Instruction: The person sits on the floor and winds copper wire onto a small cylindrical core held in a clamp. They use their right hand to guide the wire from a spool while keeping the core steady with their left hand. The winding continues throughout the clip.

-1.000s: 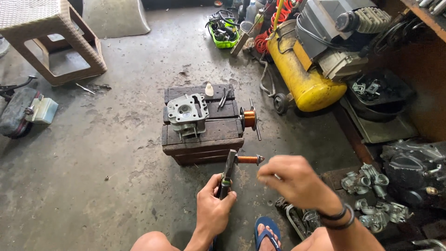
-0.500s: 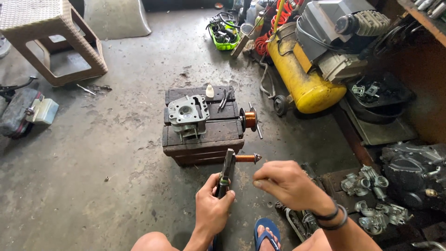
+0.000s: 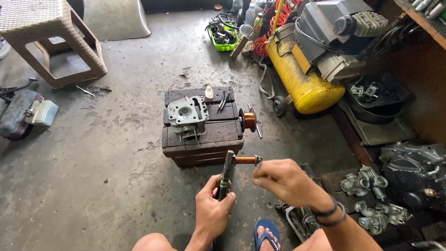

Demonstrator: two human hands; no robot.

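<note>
My left hand (image 3: 213, 207) grips the lower end of a dark metal clamp tool (image 3: 227, 173) held upright in front of my knees. An orange-brown threaded screw (image 3: 247, 160) sticks out to the right from the tool's top. My right hand (image 3: 284, 181) is curled with fingertips pinched just right of the screw's end; whether it touches it I cannot tell. Just beyond the tool stands a dark wooden block (image 3: 203, 135) carrying a grey metal cylinder head (image 3: 187, 114), a small white bottle (image 3: 209, 92) and thin metal pieces (image 3: 222, 99).
An orange spool-like part (image 3: 250, 120) leans on the block's right side. A yellow air compressor (image 3: 304, 76) stands at the back right, engine parts (image 3: 371, 195) lie at the right, a woven stool (image 3: 44, 37) at the back left. My sandalled foot (image 3: 266, 234) is below.
My right hand has drawn slightly back to the right from the screw's end, turning at the wrist. The left hand and the tool stay in the same place.
</note>
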